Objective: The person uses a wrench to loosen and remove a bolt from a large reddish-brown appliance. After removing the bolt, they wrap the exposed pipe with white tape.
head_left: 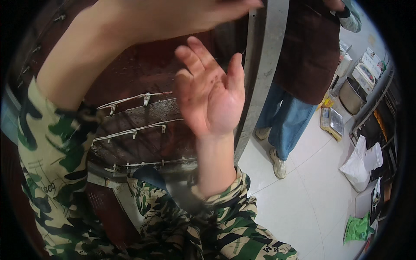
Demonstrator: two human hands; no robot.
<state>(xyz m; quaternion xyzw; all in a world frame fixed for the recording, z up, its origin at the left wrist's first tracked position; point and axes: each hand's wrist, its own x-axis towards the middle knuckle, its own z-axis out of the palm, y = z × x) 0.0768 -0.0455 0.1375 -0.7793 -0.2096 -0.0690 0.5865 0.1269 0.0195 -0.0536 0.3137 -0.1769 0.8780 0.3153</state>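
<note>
Both my hands are raised in front of a dark red panel (143, 69) and hold nothing that shows. My left hand (208, 15) reaches across the top from the left, partly cut off by the upper edge, with a finger stretched out to the right. Below it, my right hand (212, 95) is turned palm toward me, thumb apart and fingers loosely bent upward, with small dark marks on the palm. Thin rods with white wires (147, 99) run across the panel behind my hands. Camouflage sleeves cover both forearms.
A grey metal post (264, 65) stands right of my hands. Beyond it is a person in a brown apron (310, 52) and jeans. Along the right are a metal pot (352, 96), a scale (333, 123), a white bag (357, 167) and a green package (357, 228) on tiles.
</note>
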